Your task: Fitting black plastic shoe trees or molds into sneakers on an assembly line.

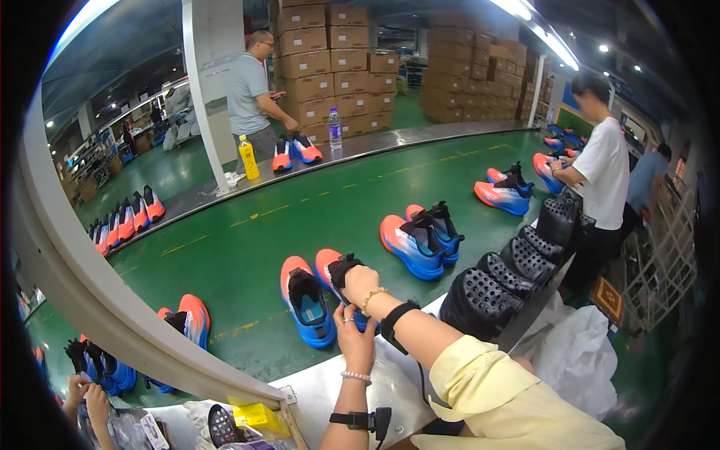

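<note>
An orange, white and blue sneaker [328,264] stands on the green conveyor belt in front of me, its black collar partly covered by my hands. My right hand [361,283] is closed at the collar and tongue, with its fingertips hidden in the dark upper. Below it, my left hand [355,334] grips the blue heel, thumb and fingers bent around it. Close on the left stands a matching sneaker [300,296], its opening and teal insole showing. Another matching pair [412,247] sits farther right on the belt.
Black perforated clog-like shoes [484,295] line the belt's near edge at right. A white post [112,277] rises at left. Across the belt, a ledge [390,140] bears bottles and sneakers. Co-workers stand across and at right; another person's hands [88,397] show at lower left.
</note>
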Action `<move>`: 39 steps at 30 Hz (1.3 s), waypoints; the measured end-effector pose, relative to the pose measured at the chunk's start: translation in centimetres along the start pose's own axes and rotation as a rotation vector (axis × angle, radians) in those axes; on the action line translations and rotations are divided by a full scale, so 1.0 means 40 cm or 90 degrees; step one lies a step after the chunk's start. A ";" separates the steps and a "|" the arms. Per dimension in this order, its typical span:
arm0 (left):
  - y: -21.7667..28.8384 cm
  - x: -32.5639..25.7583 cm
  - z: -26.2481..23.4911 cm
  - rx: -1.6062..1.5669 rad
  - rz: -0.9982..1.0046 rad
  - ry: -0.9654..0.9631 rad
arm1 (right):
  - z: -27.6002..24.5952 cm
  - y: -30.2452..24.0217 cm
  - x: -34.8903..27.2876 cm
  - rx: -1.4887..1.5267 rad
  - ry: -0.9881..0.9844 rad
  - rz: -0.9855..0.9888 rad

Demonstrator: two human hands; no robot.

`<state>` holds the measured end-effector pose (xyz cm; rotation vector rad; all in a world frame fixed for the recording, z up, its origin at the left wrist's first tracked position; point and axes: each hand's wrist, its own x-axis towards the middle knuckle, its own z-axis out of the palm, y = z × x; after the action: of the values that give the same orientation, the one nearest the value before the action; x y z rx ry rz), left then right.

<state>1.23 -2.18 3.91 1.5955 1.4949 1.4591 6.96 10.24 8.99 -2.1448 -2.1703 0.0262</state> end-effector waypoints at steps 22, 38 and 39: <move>-0.038 -0.003 -0.029 0.045 0.047 0.000 | 0.006 -0.004 0.018 0.110 0.188 -0.188; -0.048 0.002 0.011 0.120 0.060 0.020 | 0.108 0.116 -0.198 0.799 0.262 0.133; -0.057 0.000 0.011 0.116 0.051 0.011 | 0.119 0.115 -0.209 0.823 0.266 0.134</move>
<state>0.76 -1.46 1.73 1.7710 1.6316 1.4174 11.25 2.18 3.47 -1.3651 -1.0872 0.6967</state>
